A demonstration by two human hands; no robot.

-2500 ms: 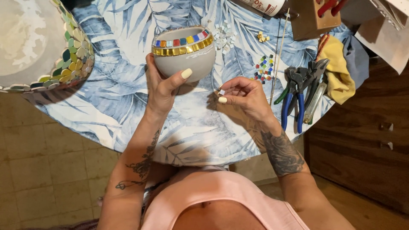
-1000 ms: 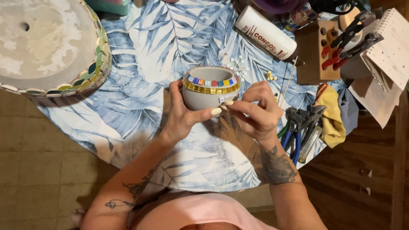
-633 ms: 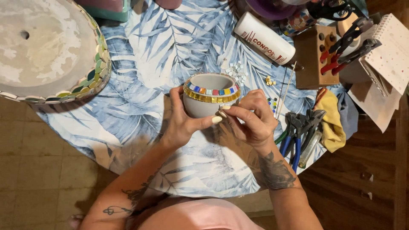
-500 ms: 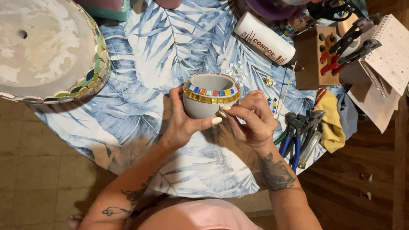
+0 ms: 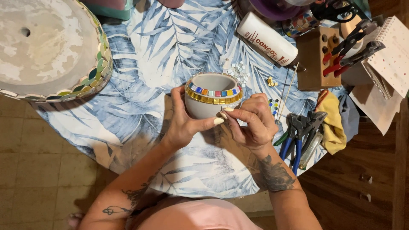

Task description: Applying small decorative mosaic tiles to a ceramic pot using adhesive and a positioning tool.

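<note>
At the far left we see a large round pot (image 5: 47, 47) lying on the surface (image 5: 140, 59), its rim set with green and yellow mosaic tiles. Our left hand (image 5: 183, 123) cups a small grey bowl (image 5: 211, 99) from the left and beneath, thumb stretched along its near wall; the bowl is held above the middle of the leaf-patterned surface and carries a band of coloured tiles over a gold band at its rim. Our right hand (image 5: 251, 121) has its fingertips pinched together against the bowl's near right side; what they pinch is too small to tell. Right of it lie blue-handled pliers (image 5: 298, 136) beside a yellow cloth (image 5: 332, 123). Farther off are a white glue bottle (image 5: 266, 40) and a wooden tool block (image 5: 313, 57).
</note>
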